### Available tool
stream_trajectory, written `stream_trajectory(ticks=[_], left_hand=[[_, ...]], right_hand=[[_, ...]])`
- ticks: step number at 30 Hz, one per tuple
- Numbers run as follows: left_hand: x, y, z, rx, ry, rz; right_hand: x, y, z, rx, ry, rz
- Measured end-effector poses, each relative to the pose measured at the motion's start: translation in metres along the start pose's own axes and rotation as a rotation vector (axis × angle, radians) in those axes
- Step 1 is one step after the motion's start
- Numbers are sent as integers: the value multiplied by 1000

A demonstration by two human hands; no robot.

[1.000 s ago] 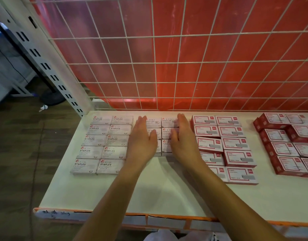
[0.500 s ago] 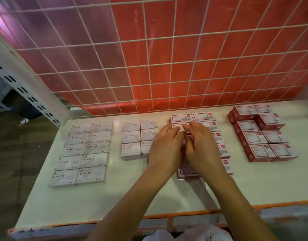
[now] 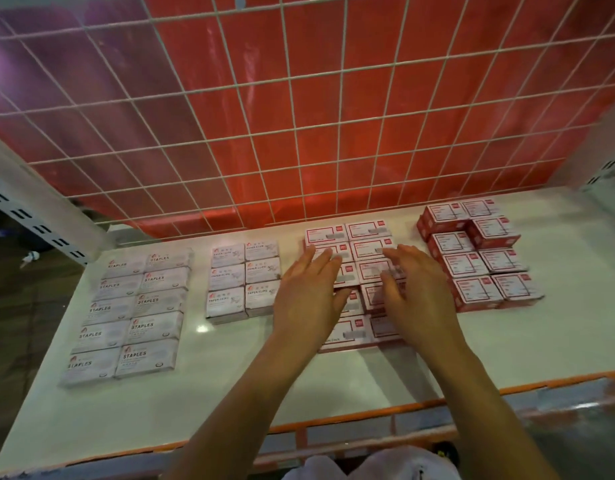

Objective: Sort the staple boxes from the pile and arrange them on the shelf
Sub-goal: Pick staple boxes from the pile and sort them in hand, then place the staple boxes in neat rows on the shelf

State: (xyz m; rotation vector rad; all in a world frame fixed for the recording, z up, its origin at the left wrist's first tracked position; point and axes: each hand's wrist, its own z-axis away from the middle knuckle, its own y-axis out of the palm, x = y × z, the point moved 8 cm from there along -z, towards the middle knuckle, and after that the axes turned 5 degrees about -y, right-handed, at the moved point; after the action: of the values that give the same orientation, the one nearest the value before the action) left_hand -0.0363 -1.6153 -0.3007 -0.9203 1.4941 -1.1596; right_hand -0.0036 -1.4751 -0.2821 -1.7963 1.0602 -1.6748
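Presently left grip point(image 3: 308, 299) and right grip point(image 3: 418, 296), both spread apart and holding nothing, lie over the red-bordered boxes point(image 3: 366, 232) toward the back edge of the shelf point(image 3: 230, 379).

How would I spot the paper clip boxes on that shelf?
Start at the white shelf in front of the red-backed wire grid. Counting from its left end, the paper clip boxes form the second block, just left of the person's left hand. Unlike the bigger block of staple boxes to their left, marked STAPLES, their six pale tops read PAPER CLIPS.
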Motion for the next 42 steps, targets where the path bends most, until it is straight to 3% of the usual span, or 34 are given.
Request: stream_trajectory(ticks=[8,16,31,42], left_hand=[[-60,-11,-2,-94,49,79],[-158,2,-22,-36,130,22],[-371,59,-76,18,395,-32],[-480,107,-136,-3,493,-24]], right_hand=[[-27,-25,-1,-19,-47,119],[-90,-73,-8,-96,-74,132],[-256,-193,-27,-254,94,169],[-355,-261,-77,-307,142,307]])
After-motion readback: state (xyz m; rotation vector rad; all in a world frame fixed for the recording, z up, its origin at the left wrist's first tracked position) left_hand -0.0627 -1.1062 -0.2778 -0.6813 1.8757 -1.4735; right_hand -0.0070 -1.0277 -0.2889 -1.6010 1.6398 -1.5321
